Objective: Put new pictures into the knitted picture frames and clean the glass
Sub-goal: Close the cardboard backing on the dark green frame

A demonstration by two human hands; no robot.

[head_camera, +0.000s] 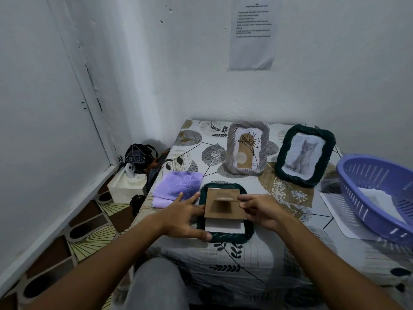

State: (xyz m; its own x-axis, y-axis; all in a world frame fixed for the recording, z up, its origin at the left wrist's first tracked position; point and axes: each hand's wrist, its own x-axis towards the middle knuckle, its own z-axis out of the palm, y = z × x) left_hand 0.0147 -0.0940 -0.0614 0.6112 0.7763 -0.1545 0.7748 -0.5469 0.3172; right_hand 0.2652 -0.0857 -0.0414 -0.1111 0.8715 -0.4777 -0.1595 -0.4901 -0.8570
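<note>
Towel [176, 186] left, basket [377, 193] right, two upright frames [247, 148] behind.

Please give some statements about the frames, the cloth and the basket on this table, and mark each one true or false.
1. The green frame with the cat picture stands upright. True.
2. The purple cloth lies inside the basket. False: it lies on the table, left of the face-down green frame.
3. The right hand holds the brown backing board. True.
4. The grey frame lies flat. False: it stands upright.
5. The left hand holds the cloth. False: its fingers lie on the face-down frame, at the board.
</note>
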